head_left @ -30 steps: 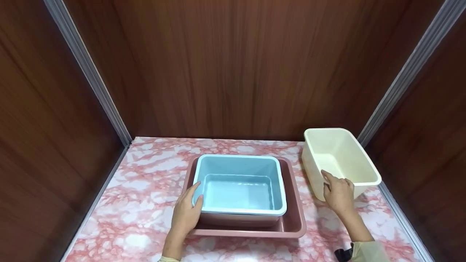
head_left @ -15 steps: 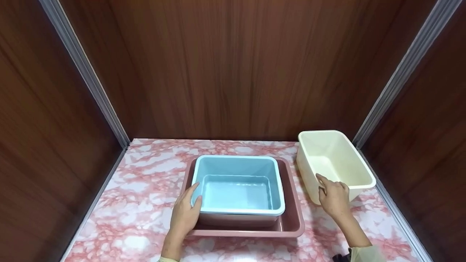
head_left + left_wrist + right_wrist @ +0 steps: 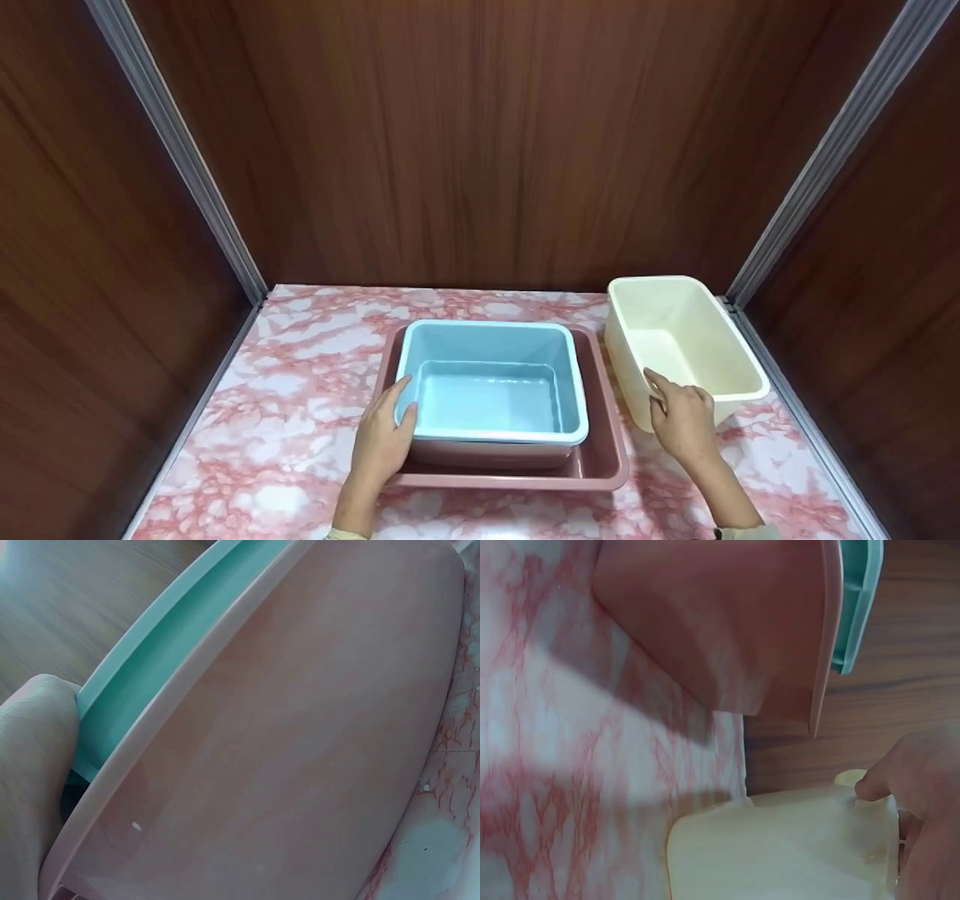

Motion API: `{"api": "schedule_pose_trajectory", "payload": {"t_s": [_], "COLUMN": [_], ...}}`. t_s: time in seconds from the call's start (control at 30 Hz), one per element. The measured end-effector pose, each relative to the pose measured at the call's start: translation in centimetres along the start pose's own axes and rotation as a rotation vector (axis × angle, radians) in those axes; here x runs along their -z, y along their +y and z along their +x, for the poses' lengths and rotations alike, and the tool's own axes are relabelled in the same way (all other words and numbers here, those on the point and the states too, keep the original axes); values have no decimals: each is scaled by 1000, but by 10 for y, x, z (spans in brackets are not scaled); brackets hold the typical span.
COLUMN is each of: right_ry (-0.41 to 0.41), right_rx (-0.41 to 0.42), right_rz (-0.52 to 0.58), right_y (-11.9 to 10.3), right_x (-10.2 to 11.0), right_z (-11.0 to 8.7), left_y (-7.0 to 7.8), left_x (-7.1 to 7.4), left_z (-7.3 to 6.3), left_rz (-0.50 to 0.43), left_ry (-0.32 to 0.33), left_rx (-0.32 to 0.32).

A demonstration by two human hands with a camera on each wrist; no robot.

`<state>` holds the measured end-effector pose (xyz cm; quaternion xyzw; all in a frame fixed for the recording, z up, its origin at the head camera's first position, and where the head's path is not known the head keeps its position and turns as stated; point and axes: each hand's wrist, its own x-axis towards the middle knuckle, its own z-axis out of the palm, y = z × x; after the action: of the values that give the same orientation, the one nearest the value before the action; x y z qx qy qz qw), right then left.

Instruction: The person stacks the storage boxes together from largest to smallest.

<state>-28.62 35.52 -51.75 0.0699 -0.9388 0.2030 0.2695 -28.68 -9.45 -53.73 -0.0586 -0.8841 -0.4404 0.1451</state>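
A light blue tub (image 3: 487, 345) sits at the middle, on top of a brownish-pink tub (image 3: 491, 454) that shows under its near rim. Both stand inside a larger, shallower pink tub (image 3: 517, 483). My left hand (image 3: 381, 442) rests at the blue tub's left near corner, fingers extended along the rim and thumb at the inner edge. In the left wrist view this hand (image 3: 30, 750) lies against the blue rim (image 3: 150, 664). On the right, my right hand (image 3: 685, 420) pinches the near-left rim of a cream tub (image 3: 709, 337). The right wrist view shows the thumb (image 3: 874, 784) on its outer wall.
The table (image 3: 300, 337) has a red-and-white marbled top. Dark wood panels (image 3: 480, 150) enclose it at the back and on both sides, with metal strips (image 3: 840, 142) at the corners. The cream tub stands close beside the large pink tub.
The cream tub has shifted a little left and toward me, along with my right hand, closing in on the pink tub. My left hand and the stacked tubs stay in place.
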Motion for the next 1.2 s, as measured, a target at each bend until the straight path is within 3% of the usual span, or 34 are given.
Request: {"api": "schedule_pose_trajectory", "payload": {"t_s": [0.33,0.53,0.97,1.2], "right_ry": [26,2,10,-26], "right_rx": [21,17,12,3], "right_rz": [2,-3,-1,2], "right_y": [-9,-16,-29,-37], "right_x": [3,5,5,7], "right_z": [-6,-11,-24,-27], "left_y": [1,1,1,2], "left_x": [-1,0,1,2], "left_z": [2,0,0,1], "left_rz": [6,8,9,8], "left_ry": [3,-10,-28,-27], "left_rx": [-4,22,24,18]}}
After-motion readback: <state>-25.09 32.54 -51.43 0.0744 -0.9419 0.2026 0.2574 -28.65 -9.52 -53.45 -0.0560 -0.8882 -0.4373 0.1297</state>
